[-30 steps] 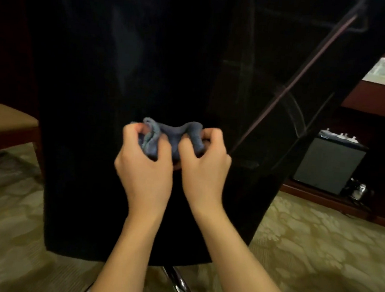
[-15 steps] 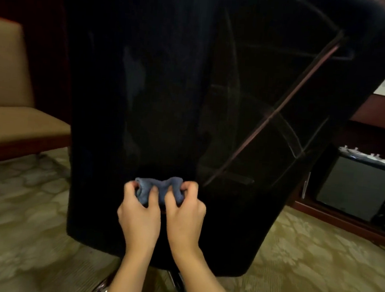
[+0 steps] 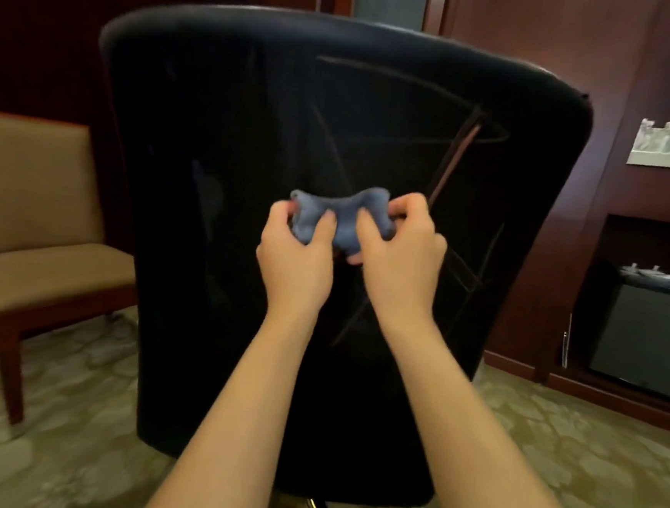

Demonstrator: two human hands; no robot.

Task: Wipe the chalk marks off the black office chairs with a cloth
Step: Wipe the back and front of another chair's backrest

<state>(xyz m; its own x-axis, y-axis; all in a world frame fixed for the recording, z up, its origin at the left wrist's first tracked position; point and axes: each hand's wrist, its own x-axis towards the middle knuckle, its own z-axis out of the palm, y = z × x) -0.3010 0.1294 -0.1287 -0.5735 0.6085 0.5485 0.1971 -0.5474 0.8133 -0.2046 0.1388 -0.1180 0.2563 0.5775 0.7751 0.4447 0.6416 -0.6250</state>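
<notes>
Blue and limp, the cloth (image 3: 342, 222) bunches between my left hand (image 3: 295, 256) and right hand (image 3: 399, 259), both pinching it before the middle of the chair back (image 3: 222, 132), its chalk marks (image 3: 453, 159) toward the right edge; I'd wad it firmer.

Blue cloth (image 3: 339, 224); black chair (image 3: 220, 164); tan armchair (image 3: 34, 230).

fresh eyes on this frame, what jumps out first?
The back of the black office chair fills the middle of the view, with faint chalk marks crossing its right half. In front of it, at centre, the left hand and right hand share a grip on a bunched blue cloth. A tan armchair stands at the left edge on patterned carpet.
</notes>
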